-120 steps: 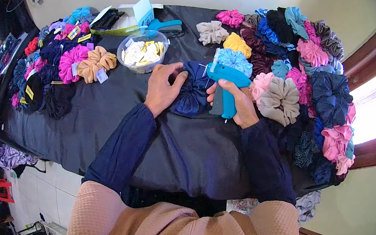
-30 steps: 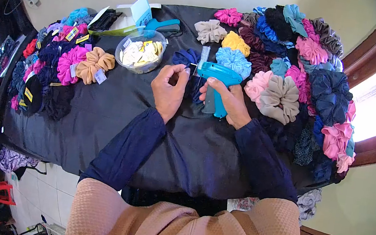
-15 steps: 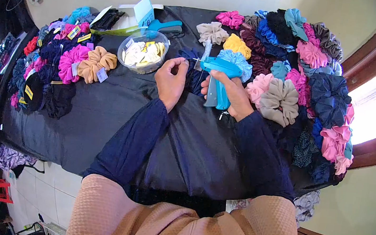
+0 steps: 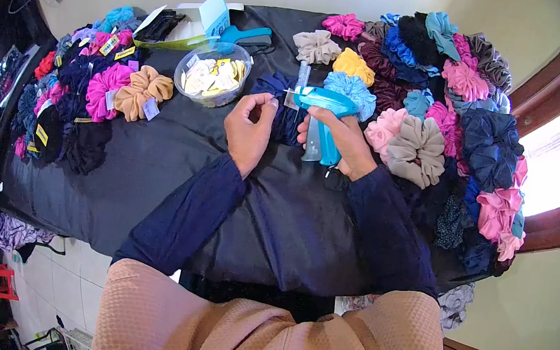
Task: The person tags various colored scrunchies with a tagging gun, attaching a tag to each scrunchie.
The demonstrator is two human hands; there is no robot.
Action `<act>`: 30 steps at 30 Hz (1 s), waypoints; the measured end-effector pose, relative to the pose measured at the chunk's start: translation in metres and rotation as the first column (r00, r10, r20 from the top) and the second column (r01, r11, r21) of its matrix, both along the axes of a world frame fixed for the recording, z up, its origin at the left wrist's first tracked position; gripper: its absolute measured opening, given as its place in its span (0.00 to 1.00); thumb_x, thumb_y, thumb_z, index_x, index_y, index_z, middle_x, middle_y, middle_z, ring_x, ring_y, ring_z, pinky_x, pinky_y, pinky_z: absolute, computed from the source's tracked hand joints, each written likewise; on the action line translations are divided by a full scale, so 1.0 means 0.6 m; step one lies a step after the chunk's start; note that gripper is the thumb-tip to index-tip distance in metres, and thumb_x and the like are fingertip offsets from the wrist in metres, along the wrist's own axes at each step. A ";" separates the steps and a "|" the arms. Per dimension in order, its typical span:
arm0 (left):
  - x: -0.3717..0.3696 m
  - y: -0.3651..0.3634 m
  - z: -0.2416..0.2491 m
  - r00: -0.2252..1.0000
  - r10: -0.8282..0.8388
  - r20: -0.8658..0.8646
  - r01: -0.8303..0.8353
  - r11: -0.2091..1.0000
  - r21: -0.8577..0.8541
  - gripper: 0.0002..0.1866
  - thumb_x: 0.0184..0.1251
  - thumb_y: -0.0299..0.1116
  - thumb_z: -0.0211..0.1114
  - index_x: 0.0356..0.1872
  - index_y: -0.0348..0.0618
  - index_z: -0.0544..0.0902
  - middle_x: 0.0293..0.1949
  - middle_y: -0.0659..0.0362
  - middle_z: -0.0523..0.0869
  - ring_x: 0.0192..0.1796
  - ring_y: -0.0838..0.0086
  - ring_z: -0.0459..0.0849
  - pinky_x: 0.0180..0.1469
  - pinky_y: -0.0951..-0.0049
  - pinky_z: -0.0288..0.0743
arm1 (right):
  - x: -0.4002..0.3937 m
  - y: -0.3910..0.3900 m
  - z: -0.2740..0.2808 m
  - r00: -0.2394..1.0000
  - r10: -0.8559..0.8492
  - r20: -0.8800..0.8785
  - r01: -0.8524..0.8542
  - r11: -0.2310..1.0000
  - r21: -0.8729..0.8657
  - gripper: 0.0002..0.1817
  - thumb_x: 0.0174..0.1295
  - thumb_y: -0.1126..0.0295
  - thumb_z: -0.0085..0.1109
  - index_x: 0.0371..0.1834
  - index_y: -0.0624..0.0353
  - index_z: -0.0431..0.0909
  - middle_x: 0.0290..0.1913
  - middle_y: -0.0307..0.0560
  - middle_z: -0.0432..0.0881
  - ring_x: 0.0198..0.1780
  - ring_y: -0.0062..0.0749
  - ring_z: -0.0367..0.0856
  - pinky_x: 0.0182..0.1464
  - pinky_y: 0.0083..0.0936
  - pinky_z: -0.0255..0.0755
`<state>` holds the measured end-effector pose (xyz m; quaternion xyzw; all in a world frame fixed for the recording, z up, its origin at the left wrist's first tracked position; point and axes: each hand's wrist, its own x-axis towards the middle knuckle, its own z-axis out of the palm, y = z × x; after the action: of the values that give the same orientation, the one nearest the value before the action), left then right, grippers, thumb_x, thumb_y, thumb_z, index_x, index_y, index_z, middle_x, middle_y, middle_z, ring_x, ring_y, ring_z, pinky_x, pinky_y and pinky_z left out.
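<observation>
Table (image 4: 172, 181) front bare; hands (image 4: 249, 132) mid w/ tag gun (image 4: 325, 110).

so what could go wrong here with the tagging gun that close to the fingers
The tagging gun in the right hand points its tip straight at the left hand, which pinches the navy scrunchie right at that tip. A squeeze could prick a fingertip. The fabric is bunched, so the fastener might go through too many folds or miss the tag. The tub of tags sits just past the left hand, so a quick reach could knock it.
</observation>
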<state>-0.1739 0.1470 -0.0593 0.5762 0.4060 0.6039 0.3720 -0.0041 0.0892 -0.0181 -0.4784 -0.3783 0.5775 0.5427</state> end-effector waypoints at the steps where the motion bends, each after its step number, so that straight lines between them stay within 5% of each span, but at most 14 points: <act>1: -0.005 -0.005 -0.001 1.000 -0.022 -0.015 0.022 1.000 -0.010 0.08 0.67 0.30 0.68 0.39 0.35 0.86 0.30 0.66 0.84 0.30 0.87 0.75 0.35 0.82 0.71 | 0.003 0.001 0.001 1.000 0.017 -0.023 -0.017 1.000 -0.025 0.17 0.65 0.59 0.64 0.48 0.61 0.79 0.35 0.46 0.84 0.31 0.29 0.86 0.33 0.25 0.81; 9: -0.027 -0.014 0.004 0.982 -0.187 0.021 0.188 0.964 -0.189 0.09 0.67 0.30 0.68 0.40 0.34 0.86 0.31 0.67 0.84 0.32 0.87 0.76 0.38 0.82 0.71 | 0.012 -0.018 0.013 0.997 0.059 -0.040 -0.060 0.998 -0.024 0.19 0.65 0.57 0.62 0.45 0.64 0.77 0.36 0.51 0.85 0.33 0.33 0.87 0.34 0.27 0.82; 11: -0.019 -0.005 0.018 0.970 -0.135 0.204 0.202 0.912 -0.358 0.09 0.66 0.29 0.68 0.42 0.34 0.86 0.34 0.66 0.85 0.36 0.86 0.78 0.41 0.83 0.71 | 0.010 -0.014 0.007 0.997 0.043 -0.056 -0.044 0.999 -0.013 0.19 0.65 0.57 0.62 0.44 0.64 0.77 0.36 0.51 0.85 0.33 0.33 0.87 0.35 0.27 0.82; 15: 0.010 0.005 0.026 0.936 -0.068 0.346 0.216 0.885 -0.411 0.10 0.66 0.28 0.68 0.45 0.35 0.85 0.39 0.64 0.86 0.41 0.83 0.80 0.47 0.83 0.71 | 0.004 -0.004 0.005 0.995 -0.021 -0.101 0.025 0.999 0.033 0.19 0.66 0.57 0.61 0.43 0.65 0.78 0.36 0.52 0.85 0.34 0.34 0.87 0.35 0.28 0.83; 22: 0.016 0.026 0.009 0.950 -0.073 0.304 0.187 0.912 -0.365 0.09 0.66 0.29 0.68 0.42 0.35 0.86 0.37 0.65 0.86 0.39 0.84 0.79 0.44 0.83 0.71 | 0.015 -0.003 0.002 0.971 -0.015 -0.239 0.031 0.998 0.062 0.19 0.65 0.56 0.61 0.41 0.65 0.79 0.36 0.52 0.86 0.33 0.35 0.87 0.35 0.30 0.83; 30: 0.017 0.016 -0.004 0.973 -0.134 0.187 0.177 0.955 -0.238 0.07 0.66 0.30 0.68 0.39 0.35 0.86 0.32 0.68 0.84 0.33 0.87 0.76 0.38 0.84 0.69 | 0.065 -0.039 0.034 0.977 0.081 -0.197 -0.051 0.987 0.151 0.20 0.67 0.57 0.56 0.42 0.67 0.78 0.41 0.54 0.85 0.38 0.34 0.86 0.42 0.31 0.83</act>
<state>-0.1634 0.1564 -0.0619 0.5011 0.4001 0.5626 0.5219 0.0352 0.0660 0.0025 -0.3636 -0.3777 0.6119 0.5922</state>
